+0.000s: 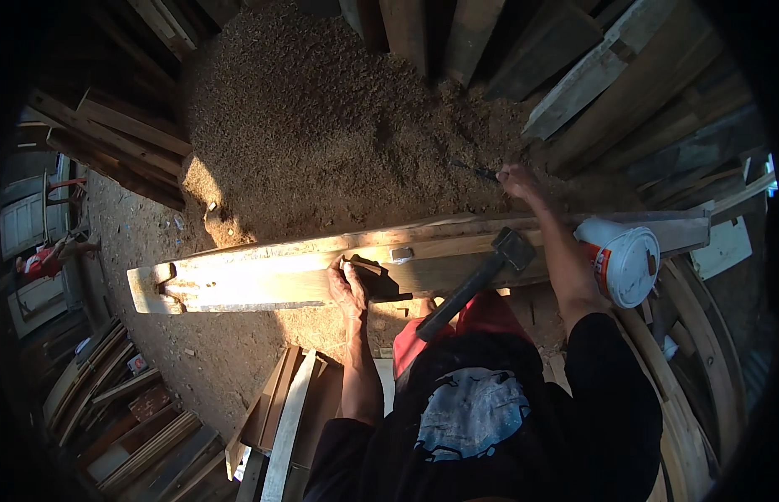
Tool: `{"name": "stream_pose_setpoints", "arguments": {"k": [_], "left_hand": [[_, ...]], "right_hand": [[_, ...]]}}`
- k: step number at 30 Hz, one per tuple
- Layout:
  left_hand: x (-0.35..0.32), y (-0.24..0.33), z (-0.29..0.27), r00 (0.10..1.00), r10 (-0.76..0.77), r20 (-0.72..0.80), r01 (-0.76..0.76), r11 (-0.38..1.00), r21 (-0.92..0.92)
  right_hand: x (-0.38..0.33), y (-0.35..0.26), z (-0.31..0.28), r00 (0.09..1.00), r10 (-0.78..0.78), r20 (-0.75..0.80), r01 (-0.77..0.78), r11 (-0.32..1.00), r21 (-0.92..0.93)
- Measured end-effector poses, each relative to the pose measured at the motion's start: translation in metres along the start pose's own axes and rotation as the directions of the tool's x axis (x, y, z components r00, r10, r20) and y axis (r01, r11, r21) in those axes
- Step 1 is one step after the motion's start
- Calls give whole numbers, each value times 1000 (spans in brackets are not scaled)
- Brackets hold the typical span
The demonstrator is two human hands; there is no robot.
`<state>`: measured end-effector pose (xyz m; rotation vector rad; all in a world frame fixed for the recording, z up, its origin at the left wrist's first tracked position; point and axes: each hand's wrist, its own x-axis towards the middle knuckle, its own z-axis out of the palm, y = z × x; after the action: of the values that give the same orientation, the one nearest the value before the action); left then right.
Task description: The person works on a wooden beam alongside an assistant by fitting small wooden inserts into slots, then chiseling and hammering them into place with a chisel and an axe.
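A long wooden beam (255, 276) lies across in front of me, its left end notched and brightly sunlit. On its face, my left hand (347, 290) rests with curled fingers; whatever they may hold is too small to make out. Further out, beyond the beam, my right hand (516, 180) grips a thin dark tool (473, 170) that points left; its exact kind is unclear. A hammer (469, 289) with a blocky head lies across the beam between my arms, handle toward my body. A small pale rectangular spot (400, 254) shows on the wood beside my left hand.
A white bucket (632, 263) with a lid stands by the beam's right part. Beyond the beam is a large heap of wood shavings (305, 117). Boards (657, 75) lean at the far right, and more planks (130, 402) are stacked at the near left.
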<state>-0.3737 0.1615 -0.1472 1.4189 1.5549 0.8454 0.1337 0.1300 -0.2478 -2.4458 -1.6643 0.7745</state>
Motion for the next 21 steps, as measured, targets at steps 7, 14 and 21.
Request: {"name": "stream_pose_setpoints", "arguments": {"k": [7,14,21], "left_hand": [[-11,-21,3,957,65,-283,-12,983,183],[-18,-11,-14,917,207,-341,-16,873,487],[-15,-18,14,899,99,-427,-2,975,223]], "right_hand": [[40,54,67,847,-491,204,520,844,-129],[88,83,210,829,-167,534,309,932,-188],[141,175,279,824,15,566,103,979,-176]]}}
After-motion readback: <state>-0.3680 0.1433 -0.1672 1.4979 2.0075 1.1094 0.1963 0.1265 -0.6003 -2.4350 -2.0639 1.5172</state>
